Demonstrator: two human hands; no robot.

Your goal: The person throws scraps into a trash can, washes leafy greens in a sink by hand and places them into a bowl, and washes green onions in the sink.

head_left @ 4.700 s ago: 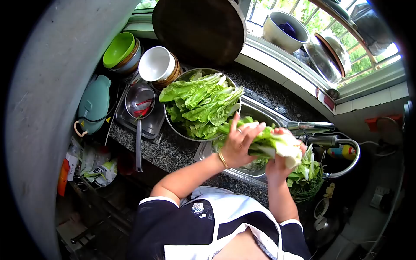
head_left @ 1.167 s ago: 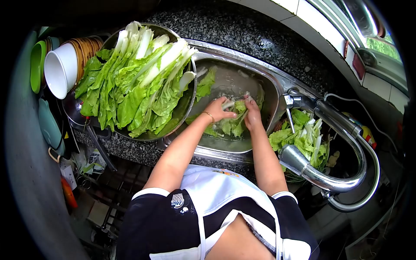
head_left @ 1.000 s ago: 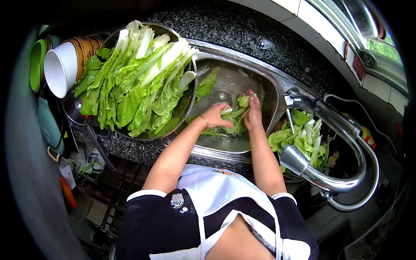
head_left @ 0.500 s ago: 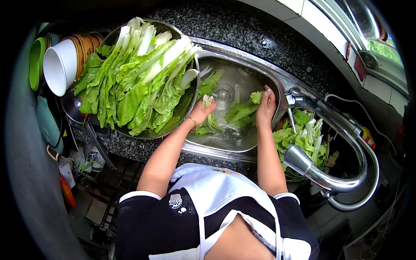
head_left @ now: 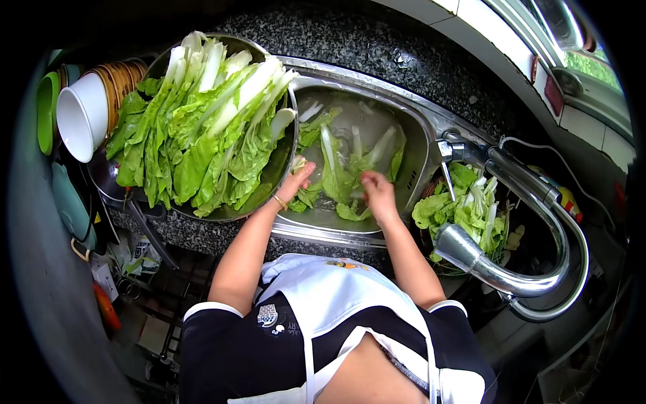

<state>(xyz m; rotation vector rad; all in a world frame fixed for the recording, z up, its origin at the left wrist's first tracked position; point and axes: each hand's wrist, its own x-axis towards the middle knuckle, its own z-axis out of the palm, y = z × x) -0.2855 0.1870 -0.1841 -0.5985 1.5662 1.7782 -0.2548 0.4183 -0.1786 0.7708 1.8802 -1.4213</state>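
A metal sink [head_left: 414, 172] holds water, and several loose leafy-green leaves with pale stalks [head_left: 334, 165] float in it. At the sink's left side, my left hand [head_left: 295, 184] is closed on a leaf of greens [head_left: 306, 198], whose pale base shows by the thumb. My right hand [head_left: 379, 195] is over the near part of the water, its fingers curled on the edge of another green leaf [head_left: 353, 211]. Its fingertips are partly hidden. A big heap of the same greens [head_left: 208, 128] lies in a wide metal pan [head_left: 291, 135], just left of my left hand.
A chrome faucet [head_left: 464, 249] curves over the right side, above a second pile of greens [head_left: 474, 212]. Stacked bowls [head_left: 84, 124] stand at the far left. Dark speckled counter [head_left: 350, 47] runs behind the sink, with a window [head_left: 592, 67] at the upper right.
My right hand has moved left and nearer me from the sink's right wall. The floating leaves have shifted and spread. My left hand has moved slightly left with its leaf.
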